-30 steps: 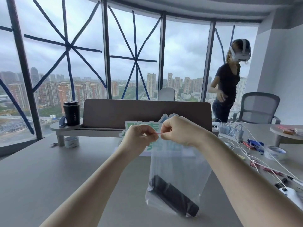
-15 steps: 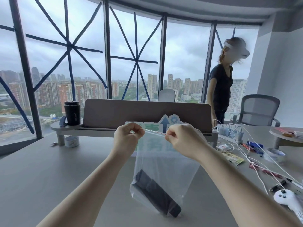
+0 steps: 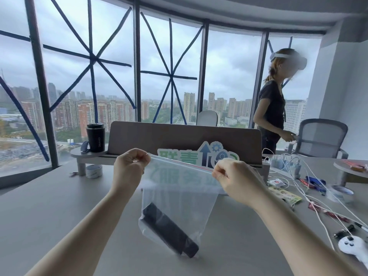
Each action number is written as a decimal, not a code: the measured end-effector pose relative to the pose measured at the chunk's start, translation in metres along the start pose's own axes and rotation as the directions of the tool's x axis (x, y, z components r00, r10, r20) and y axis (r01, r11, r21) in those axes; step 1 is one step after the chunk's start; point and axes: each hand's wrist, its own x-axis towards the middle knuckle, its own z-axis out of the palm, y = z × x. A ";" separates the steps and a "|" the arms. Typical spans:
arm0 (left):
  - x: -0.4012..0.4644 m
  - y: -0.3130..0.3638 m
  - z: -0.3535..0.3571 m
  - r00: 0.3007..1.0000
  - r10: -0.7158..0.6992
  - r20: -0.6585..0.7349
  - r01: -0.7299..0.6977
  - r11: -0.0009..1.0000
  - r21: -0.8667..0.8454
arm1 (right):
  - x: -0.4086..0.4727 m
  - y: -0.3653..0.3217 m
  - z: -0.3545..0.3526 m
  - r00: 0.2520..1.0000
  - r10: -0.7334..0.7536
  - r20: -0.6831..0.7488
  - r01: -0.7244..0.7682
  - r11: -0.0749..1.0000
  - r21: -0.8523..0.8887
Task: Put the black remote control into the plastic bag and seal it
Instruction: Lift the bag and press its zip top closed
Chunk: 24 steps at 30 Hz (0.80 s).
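A clear plastic bag (image 3: 179, 198) with a red zip line along its top hangs above the grey table (image 3: 49, 212). The black remote control (image 3: 169, 230) lies slanted inside it, at the bottom. My left hand (image 3: 130, 168) pinches the bag's top left corner. My right hand (image 3: 233, 176) pinches the top right corner. The top edge is stretched taut between the two hands.
A brown desk divider (image 3: 185, 140) with a green-and-blue sign (image 3: 199, 156) stands behind the bag. A black cup (image 3: 95, 137) and tape roll (image 3: 94, 171) sit at left. Cables, small items and a white controller (image 3: 352, 247) crowd the right. A person (image 3: 274, 108) stands by a chair (image 3: 320, 138).
My hands have drawn apart along the bag's top edge, from nearly touching to the two corners. The bag and remote have shifted left. The person in the background has turned.
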 end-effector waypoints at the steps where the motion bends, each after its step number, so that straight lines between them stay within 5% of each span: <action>1: 0.001 0.000 -0.002 1.000 -0.002 -0.006 0.002 1.000 -0.007 | 0.000 -0.002 -0.001 1.000 -0.004 -0.010 0.004 1.000 -0.001; 9: 0.012 -0.011 -0.026 0.997 -0.055 -0.047 0.049 0.991 -0.127 | 0.016 -0.023 0.011 0.992 -0.013 -0.128 0.014 1.000 0.005; 15: 0.047 -0.051 -0.066 0.987 -0.104 -0.124 0.104 0.995 -0.001 | 0.074 -0.051 0.077 0.992 -0.042 -0.123 0.052 0.995 0.085; 24: 0.142 -0.092 -0.142 0.961 -0.162 -0.225 0.126 0.978 -0.165 | 0.181 -0.132 0.169 0.983 0.160 -0.084 -0.070 0.765 0.641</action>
